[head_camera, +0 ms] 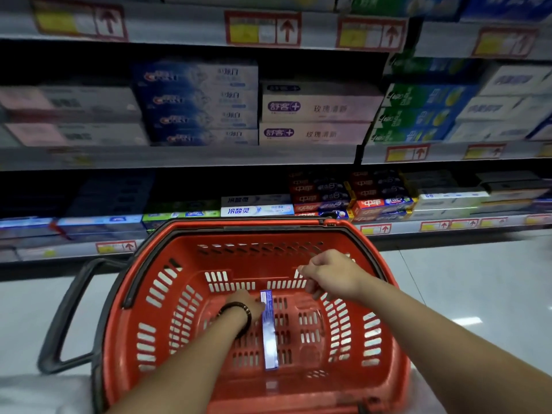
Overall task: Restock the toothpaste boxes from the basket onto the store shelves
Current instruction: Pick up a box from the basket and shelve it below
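Picking stage: last box coming out of the basket [125,282], by my reading.
Left hand [246,303]: down inside, touching the far end of the box [268,333]; I cannot tell if the fingers have closed on it.
Right hand [331,274]: hovers up and right of the left, fingers loosely curled, holding nothing.
Box: on edge on the basket floor, just right of the left hand.
Next: a firm pinch, lift clear, carry to the shelves [179,156] beyond both hands.
Count: one box, one basket, two hands.
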The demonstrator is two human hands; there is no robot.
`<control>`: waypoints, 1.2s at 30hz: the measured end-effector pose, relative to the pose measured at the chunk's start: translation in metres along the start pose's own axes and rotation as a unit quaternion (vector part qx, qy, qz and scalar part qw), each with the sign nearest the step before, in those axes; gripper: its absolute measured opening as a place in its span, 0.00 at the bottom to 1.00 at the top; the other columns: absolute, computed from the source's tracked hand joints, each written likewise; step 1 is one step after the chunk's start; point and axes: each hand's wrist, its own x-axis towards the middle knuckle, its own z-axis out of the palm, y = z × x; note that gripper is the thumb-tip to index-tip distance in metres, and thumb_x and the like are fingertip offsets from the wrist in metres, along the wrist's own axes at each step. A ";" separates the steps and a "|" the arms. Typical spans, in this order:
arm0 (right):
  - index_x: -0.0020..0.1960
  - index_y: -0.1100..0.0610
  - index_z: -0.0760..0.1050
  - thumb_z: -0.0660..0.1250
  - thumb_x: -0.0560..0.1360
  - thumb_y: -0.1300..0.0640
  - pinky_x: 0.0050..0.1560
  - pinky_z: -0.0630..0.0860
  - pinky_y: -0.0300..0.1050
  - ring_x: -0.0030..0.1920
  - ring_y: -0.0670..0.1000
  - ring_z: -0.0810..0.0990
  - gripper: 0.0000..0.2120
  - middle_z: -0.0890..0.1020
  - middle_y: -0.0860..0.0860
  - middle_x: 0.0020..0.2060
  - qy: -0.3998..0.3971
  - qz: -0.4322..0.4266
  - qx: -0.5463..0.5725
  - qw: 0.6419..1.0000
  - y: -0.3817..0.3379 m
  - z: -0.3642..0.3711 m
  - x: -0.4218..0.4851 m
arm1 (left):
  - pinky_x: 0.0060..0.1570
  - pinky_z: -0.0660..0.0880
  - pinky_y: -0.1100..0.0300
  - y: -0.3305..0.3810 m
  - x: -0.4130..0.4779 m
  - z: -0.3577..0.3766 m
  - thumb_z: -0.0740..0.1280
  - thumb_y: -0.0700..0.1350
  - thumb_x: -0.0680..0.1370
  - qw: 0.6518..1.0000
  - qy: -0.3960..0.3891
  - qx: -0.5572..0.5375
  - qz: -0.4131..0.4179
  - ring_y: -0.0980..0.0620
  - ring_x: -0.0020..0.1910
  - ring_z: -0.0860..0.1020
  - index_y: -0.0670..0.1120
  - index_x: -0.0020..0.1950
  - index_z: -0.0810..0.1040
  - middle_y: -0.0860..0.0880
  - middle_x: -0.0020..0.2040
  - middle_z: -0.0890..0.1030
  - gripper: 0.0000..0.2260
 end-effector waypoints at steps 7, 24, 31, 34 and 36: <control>0.44 0.59 0.79 0.65 0.86 0.49 0.30 0.74 0.40 0.37 0.51 0.86 0.17 0.88 0.60 0.46 -0.035 0.014 -0.017 0.999 0.001 0.004 0.000 | 0.55 0.77 0.57 0.003 0.006 0.028 0.69 0.52 0.81 0.994 -0.057 0.093 -0.009 0.43 0.62 0.81 0.42 0.73 0.76 0.42 0.70 0.79 0.23; 0.45 0.58 0.81 0.66 0.85 0.48 0.41 0.79 0.48 0.43 0.56 0.89 0.16 0.88 0.55 0.42 -0.050 0.028 -0.021 0.998 -0.006 0.002 0.019 | 0.56 0.81 0.55 0.011 0.052 0.064 0.72 0.53 0.78 0.994 -0.036 0.092 -0.042 0.44 0.60 0.82 0.41 0.68 0.77 0.43 0.63 0.82 0.22; 0.46 0.60 0.80 0.65 0.85 0.49 0.37 0.78 0.44 0.44 0.58 0.89 0.16 0.88 0.58 0.45 -0.060 0.028 -0.021 0.998 -0.013 -0.004 0.019 | 0.46 0.85 0.49 0.013 0.047 0.059 0.72 0.47 0.78 0.996 -0.046 0.025 -0.072 0.40 0.48 0.85 0.40 0.60 0.78 0.42 0.53 0.81 0.14; 0.45 0.59 0.80 0.65 0.86 0.49 0.37 0.79 0.44 0.41 0.54 0.87 0.17 0.88 0.58 0.45 -0.064 0.026 -0.019 0.997 -0.016 -0.004 0.019 | 0.22 0.79 0.56 0.015 0.036 0.048 0.72 0.48 0.78 0.995 -0.061 0.018 -0.076 0.44 0.35 0.83 0.39 0.59 0.78 0.42 0.50 0.81 0.16; 0.46 0.59 0.80 0.65 0.86 0.49 0.37 0.78 0.44 0.42 0.54 0.87 0.16 0.88 0.58 0.45 -0.064 0.027 -0.022 0.997 -0.019 -0.006 0.019 | 0.16 0.73 0.60 0.016 0.033 0.044 0.71 0.48 0.79 0.995 -0.070 -0.001 -0.065 0.49 0.32 0.79 0.39 0.58 0.79 0.43 0.47 0.80 0.14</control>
